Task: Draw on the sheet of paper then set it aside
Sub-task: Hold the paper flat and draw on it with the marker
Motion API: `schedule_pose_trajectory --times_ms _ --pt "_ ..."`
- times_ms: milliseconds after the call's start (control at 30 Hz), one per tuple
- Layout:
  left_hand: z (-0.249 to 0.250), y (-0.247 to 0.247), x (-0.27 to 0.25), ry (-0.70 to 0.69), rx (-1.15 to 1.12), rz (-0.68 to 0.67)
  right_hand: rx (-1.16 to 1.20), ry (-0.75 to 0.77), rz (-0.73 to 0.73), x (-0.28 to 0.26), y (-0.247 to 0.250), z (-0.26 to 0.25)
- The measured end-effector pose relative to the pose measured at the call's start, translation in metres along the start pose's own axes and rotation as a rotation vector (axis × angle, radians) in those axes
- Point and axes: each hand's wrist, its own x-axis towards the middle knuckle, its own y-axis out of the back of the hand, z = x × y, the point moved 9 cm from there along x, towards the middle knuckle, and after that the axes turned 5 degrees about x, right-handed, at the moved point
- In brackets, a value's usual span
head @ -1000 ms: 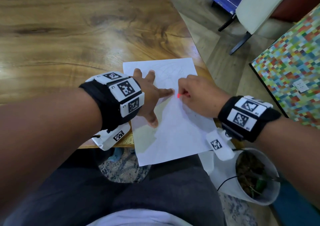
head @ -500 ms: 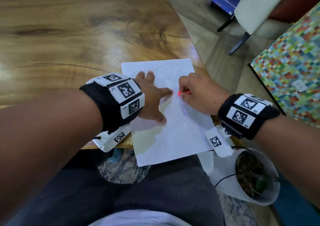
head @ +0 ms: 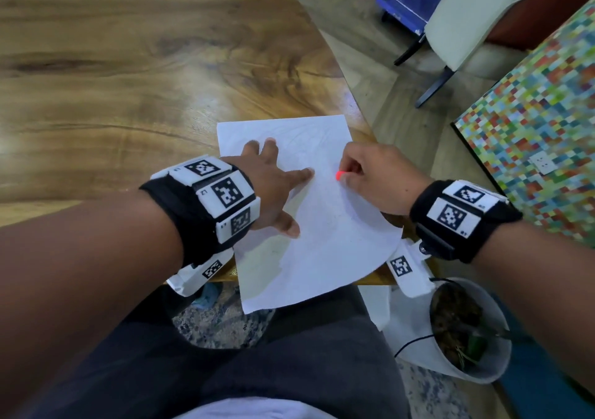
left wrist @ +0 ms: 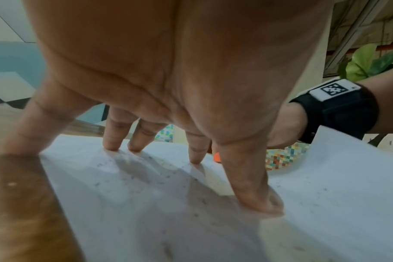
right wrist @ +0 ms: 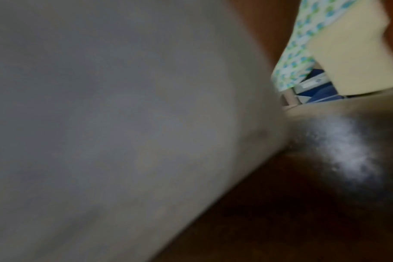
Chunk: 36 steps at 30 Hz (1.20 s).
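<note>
White sheet of paper (head: 325,241), faint grey pencil lines and specks across it. Bright orange-red tip of the drawing tool (head: 339,175) at the right hand (head: 373,177). Brown wooden table (head: 128,80), golden and dark streaked grain, pale glare patches. Black wristbands (head: 450,225) on both arms, white tiles with black square-code markers. Multicoloured mosaic panel (head: 541,122): small squares of green, yellow, red, blue, orange. White pot (head: 489,373), dark brown soil, a green leaf. Cream chair (head: 467,10) on black legs. Dark grey trousers (head: 289,370). Speckled grey-and-beige rug (head: 219,328). Blue box (head: 405,0) on the grey-brown floor.
</note>
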Motion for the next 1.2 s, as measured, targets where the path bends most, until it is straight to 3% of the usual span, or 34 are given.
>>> schedule_pose_trajectory --times_ms 100,267,433,567,833,1067,1200 --pt "-0.002 -0.002 -0.004 -0.008 -0.013 -0.014 0.096 -0.076 -0.011 0.000 0.004 0.013" --pt "0.002 0.003 -0.010 -0.031 -0.001 0.002 0.131 -0.060 -0.047 -0.011 -0.006 0.008" --pt "0.021 0.012 -0.002 -0.077 -0.044 0.068 0.019 0.075 -0.052 -0.022 -0.018 -0.014" --pt "0.017 0.004 0.001 -0.051 -0.035 0.010 -0.084 0.196 -0.099 -0.031 -0.034 -0.037" --pt "0.017 0.005 0.004 -0.043 0.016 0.001 -0.100 0.069 0.034 0.021 0.000 -0.005" --pt "0.018 0.004 0.009 -0.029 0.039 -0.029 -0.102 0.242 -0.127 -0.025 -0.028 -0.034" --pt "0.019 0.004 0.009 -0.032 0.052 -0.032 -0.078 0.168 -0.080 -0.005 -0.016 -0.024"
